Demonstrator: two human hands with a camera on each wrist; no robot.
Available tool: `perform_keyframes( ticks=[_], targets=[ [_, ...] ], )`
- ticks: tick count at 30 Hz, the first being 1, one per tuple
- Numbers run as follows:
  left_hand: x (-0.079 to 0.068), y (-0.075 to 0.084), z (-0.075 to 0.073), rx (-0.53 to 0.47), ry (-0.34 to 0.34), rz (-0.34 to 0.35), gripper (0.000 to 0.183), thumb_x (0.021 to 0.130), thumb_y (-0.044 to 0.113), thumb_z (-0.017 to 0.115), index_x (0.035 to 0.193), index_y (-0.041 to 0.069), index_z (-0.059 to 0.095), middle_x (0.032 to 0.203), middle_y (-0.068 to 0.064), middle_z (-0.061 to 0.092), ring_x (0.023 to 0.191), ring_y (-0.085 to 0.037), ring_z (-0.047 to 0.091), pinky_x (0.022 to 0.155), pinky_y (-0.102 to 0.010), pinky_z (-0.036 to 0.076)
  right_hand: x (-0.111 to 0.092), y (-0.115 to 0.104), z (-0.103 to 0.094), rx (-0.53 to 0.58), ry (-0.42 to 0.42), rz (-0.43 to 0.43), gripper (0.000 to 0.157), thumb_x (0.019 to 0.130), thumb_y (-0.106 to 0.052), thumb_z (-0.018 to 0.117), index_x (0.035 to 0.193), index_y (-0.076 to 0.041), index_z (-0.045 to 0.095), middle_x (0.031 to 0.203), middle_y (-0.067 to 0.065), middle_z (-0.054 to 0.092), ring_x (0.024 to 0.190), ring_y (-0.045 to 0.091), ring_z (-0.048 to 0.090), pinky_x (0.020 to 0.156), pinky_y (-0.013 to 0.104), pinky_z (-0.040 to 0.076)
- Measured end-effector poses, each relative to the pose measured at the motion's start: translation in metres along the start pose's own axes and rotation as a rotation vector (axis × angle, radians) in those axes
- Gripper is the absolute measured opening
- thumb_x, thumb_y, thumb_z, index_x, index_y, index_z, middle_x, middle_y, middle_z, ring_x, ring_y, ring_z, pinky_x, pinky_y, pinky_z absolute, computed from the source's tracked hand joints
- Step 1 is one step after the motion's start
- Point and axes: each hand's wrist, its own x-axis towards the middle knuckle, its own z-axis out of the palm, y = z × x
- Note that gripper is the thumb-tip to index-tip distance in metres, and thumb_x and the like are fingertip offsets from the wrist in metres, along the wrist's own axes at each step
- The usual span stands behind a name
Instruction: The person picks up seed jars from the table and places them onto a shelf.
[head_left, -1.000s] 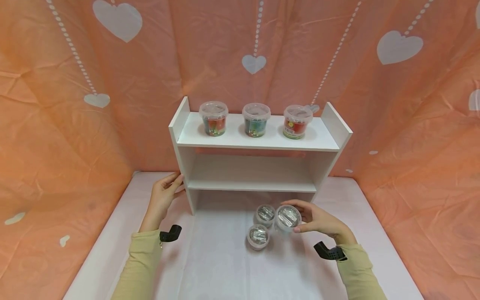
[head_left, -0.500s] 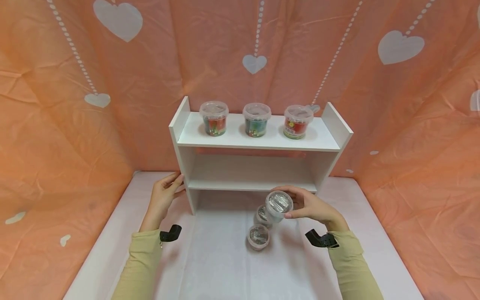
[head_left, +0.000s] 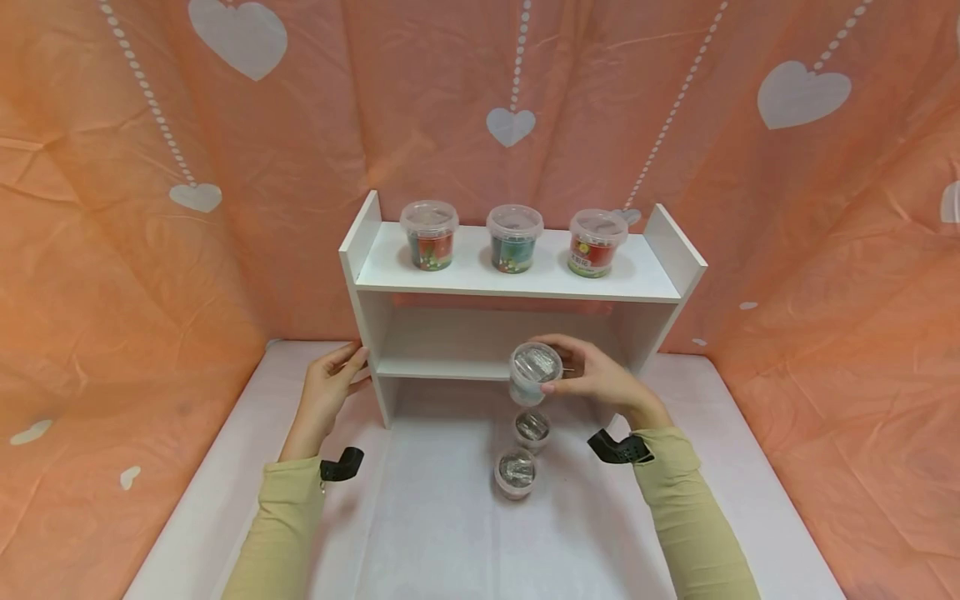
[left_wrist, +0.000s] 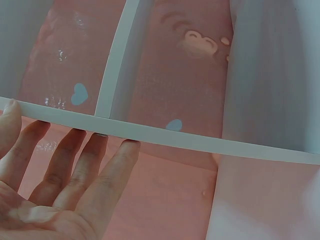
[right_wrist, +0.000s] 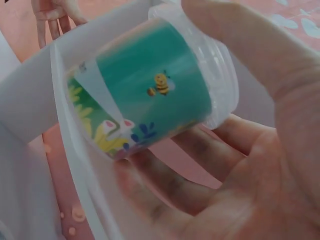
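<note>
My right hand grips a small clear-lidded tub with a teal label, held in the air just in front of the middle board of the white shelf unit. Two more lidded tubs stand on the table below it. My left hand rests with straight fingers against the left side panel of the shelf unit. Three tubs with coloured labels stand in a row on the top board.
The white table is enclosed by an orange cloth backdrop with white hearts at the back and both sides. The middle board of the shelf unit is bare. Black wrist cameras sit on both sleeves.
My right hand has lifted one tub from the group of three on the table, up and slightly left to the height of the middle board. The left hand has stayed on the side panel.
</note>
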Motion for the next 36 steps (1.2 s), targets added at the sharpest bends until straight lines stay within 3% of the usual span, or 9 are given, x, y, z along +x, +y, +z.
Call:
perform_keyframes(
  ticks=[9,19,26,33,36],
  targets=[
    [0.002,0.0,0.0,-0.007,0.006,0.001,0.058,0.097,0.029,0.058,0.14,-0.007,0.042,0.146,-0.02,0.036,0.118,-0.027,0.053,0.092,-0.045,0.049,0.022,-0.002,0.014,0.023,0.046,-0.006,0.064,0.083,-0.008,0.075,0.139,-0.008,0.046,0.125,0.012,0.058,0.11,0.027,0.057,0.09,0.034,0.051],
    [0.001,-0.001,0.0,-0.008,0.008,0.006,0.057,0.097,0.028,0.059,0.139,-0.007,0.043,0.144,-0.02,0.039,0.108,-0.014,0.057,0.09,-0.043,0.05,0.04,0.001,0.024,0.005,0.031,-0.004,0.061,0.083,-0.009,0.076,0.137,-0.006,0.048,0.123,0.012,0.059,0.109,0.026,0.058,0.092,0.037,0.05],
    [0.001,-0.001,0.001,-0.01,0.013,0.005,0.056,0.097,0.027,0.058,0.139,-0.007,0.043,0.142,-0.02,0.041,0.108,-0.014,0.058,0.09,-0.043,0.05,0.052,0.001,0.028,-0.015,0.033,-0.03,0.061,0.082,-0.01,0.077,0.136,-0.006,0.048,0.122,0.011,0.059,0.109,0.025,0.058,0.092,0.037,0.051],
    [0.0,0.0,0.001,-0.017,0.012,0.005,0.054,0.097,0.026,0.058,0.138,-0.007,0.044,0.143,-0.02,0.041,0.108,-0.014,0.057,0.09,-0.044,0.05,0.064,0.0,0.035,0.006,0.054,-0.013,0.059,0.084,0.001,0.072,0.137,-0.001,0.046,0.121,0.015,0.058,0.106,0.023,0.058,0.088,0.032,0.051],
    [0.0,0.0,0.001,-0.016,0.013,0.005,0.054,0.097,0.026,0.058,0.138,-0.007,0.044,0.143,-0.02,0.04,0.11,-0.016,0.057,0.09,-0.044,0.05,0.064,-0.01,0.04,0.018,0.058,-0.021,0.059,0.084,0.004,0.07,0.137,0.004,0.044,0.122,0.018,0.056,0.105,0.023,0.057,0.087,0.03,0.051]
  ],
)
